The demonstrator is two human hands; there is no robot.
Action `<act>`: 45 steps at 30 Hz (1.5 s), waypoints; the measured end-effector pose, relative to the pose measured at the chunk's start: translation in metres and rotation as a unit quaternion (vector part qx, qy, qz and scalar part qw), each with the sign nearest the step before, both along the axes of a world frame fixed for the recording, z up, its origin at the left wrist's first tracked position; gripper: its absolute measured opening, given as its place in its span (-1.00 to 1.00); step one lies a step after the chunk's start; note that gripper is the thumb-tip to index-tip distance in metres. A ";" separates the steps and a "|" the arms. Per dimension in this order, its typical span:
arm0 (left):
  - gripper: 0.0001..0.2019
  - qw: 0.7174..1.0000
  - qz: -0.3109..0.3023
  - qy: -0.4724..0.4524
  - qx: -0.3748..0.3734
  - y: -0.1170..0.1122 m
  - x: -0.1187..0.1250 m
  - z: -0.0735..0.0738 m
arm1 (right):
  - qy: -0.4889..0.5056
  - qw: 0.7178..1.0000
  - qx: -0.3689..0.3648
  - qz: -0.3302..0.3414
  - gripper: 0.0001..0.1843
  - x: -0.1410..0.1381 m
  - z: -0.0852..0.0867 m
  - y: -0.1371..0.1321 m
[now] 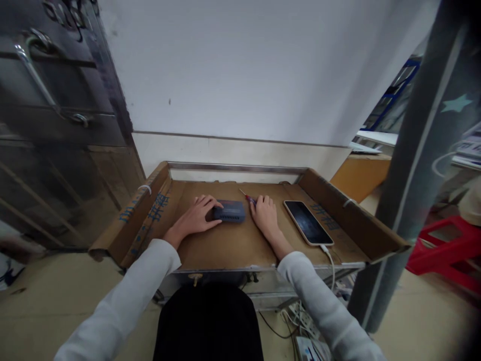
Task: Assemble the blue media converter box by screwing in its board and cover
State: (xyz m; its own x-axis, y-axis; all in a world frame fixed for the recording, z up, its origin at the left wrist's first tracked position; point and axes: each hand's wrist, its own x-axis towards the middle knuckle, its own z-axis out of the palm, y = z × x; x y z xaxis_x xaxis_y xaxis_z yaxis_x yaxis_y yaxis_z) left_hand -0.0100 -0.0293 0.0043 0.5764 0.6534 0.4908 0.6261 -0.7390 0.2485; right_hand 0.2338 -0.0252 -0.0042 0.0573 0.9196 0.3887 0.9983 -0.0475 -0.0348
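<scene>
Sleeves (131,291); left fingers (205,201) grip dark box (231,210) at left end; right fingers (263,201) closed over screwdriver (250,199).

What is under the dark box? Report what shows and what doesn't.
The dark box appears to rest on the cardboard, which shows around it. Its underside and the patch beneath are covered; the left hand hides part of its left end.

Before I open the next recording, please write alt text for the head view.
A person's left hand touches the left end of a dark vented box on a cardboard-lined table; the right hand rests over the handle end of a screwdriver-like tool. Farther right lies a phone with a white cable plugged in.
</scene>
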 end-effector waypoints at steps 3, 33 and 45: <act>-0.60 0.999 0.031 0.000 -0.024 0.007 0.000 -0.007 | 0.016 1.000 0.015 0.009 -0.60 0.000 -0.001 0.000; -0.49 0.984 -0.040 -0.135 -0.111 0.004 -0.002 -0.016 | 0.180 0.912 0.076 0.361 -0.52 -0.005 0.001 -0.015; -0.57 0.964 -0.024 -0.216 -0.153 0.006 0.002 -0.011 | 0.286 0.898 0.016 0.333 -0.61 -0.009 0.000 -0.010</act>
